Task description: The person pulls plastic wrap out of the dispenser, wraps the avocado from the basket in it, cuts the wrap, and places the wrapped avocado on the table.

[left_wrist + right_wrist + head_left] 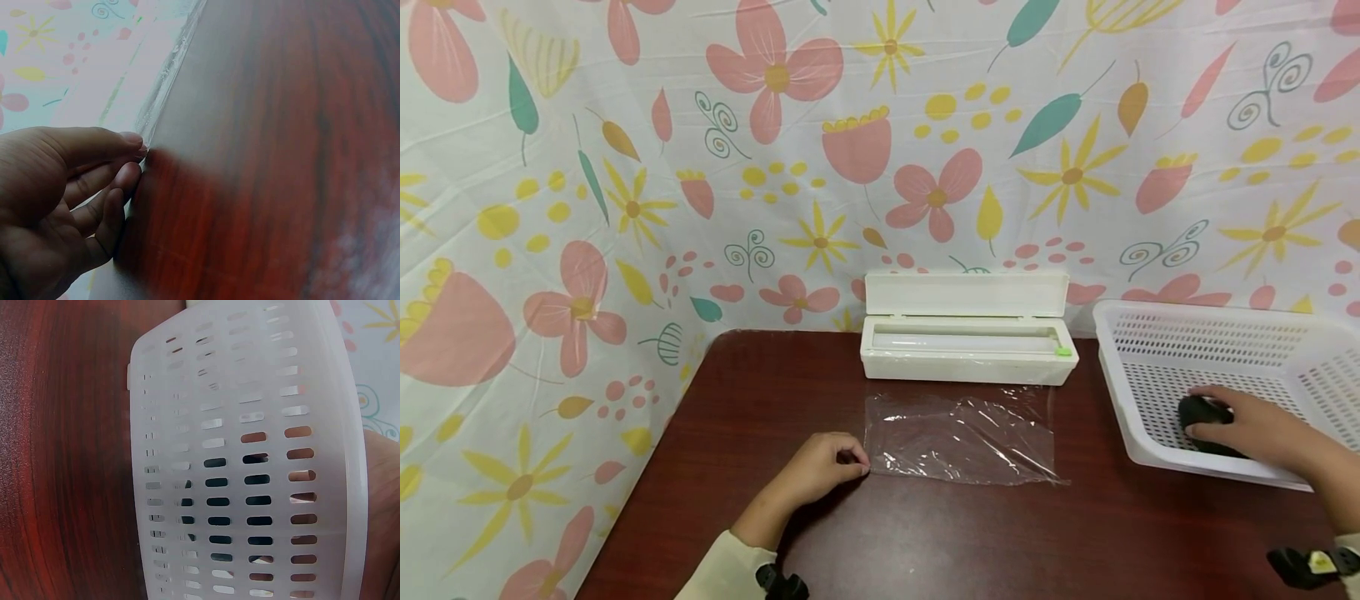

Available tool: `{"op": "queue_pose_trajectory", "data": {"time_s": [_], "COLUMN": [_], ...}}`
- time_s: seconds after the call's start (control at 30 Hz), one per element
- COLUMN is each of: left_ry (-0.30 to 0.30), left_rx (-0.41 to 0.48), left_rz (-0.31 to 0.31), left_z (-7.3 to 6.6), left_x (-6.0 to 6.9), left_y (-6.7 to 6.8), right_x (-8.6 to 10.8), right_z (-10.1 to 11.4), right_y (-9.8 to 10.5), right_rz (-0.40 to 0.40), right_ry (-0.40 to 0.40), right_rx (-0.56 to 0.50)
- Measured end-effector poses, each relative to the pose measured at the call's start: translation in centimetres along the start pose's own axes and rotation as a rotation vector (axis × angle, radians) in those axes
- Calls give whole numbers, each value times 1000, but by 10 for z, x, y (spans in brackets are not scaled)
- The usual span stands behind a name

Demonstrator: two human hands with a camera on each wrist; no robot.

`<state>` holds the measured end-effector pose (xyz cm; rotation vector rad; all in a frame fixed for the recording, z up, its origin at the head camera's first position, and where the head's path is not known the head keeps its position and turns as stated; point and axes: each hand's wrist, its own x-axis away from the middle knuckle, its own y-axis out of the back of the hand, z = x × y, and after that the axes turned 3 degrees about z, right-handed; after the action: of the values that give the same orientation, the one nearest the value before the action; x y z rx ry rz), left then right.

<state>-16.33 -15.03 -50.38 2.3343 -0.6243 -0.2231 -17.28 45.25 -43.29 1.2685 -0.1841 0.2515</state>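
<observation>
A sheet of cling film (962, 437) lies on the table, reaching forward from a white cling film dispenser (970, 367) whose lid stands raised. My left hand (827, 467) pinches the film's near left corner between thumb and fingertips. In the left wrist view, that left hand (69, 194) holds the gathered film edge (169, 81). Inside the white basket (1138, 437), my right hand (1262, 429) grips a dark, rounded object (1198, 410), thumb on the near side and fingers over the far side. In the right wrist view, the basket wall (337, 456) mostly hides that hand.
The dispenser has a small green slider (1063, 352) at its right end. A dark red-brown wooden table (985, 542) carries everything. Behind it and along the left hangs a flower-patterned cloth (925, 108). The basket's perforated walls rise around the right hand.
</observation>
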Motion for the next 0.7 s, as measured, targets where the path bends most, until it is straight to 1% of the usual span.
{"op": "queue_pose_trajectory", "data": {"time_s": [0.47, 0.6, 0.7], "left_ry": [-16, -16, -16], "left_rx": [-7, -8, -7], "left_rz": [-8, -8, -8], "left_z": [0, 1, 1], "left_x": [-1, -1, -1], "left_y": [0, 0, -1], "right_x": [5, 5, 6], "right_z": [1, 0, 0], "right_y": [1, 1, 1], "right_rz": [-70, -95, -129], "right_ry": [12, 34, 59], "right_rx": [-27, -46, -60]}}
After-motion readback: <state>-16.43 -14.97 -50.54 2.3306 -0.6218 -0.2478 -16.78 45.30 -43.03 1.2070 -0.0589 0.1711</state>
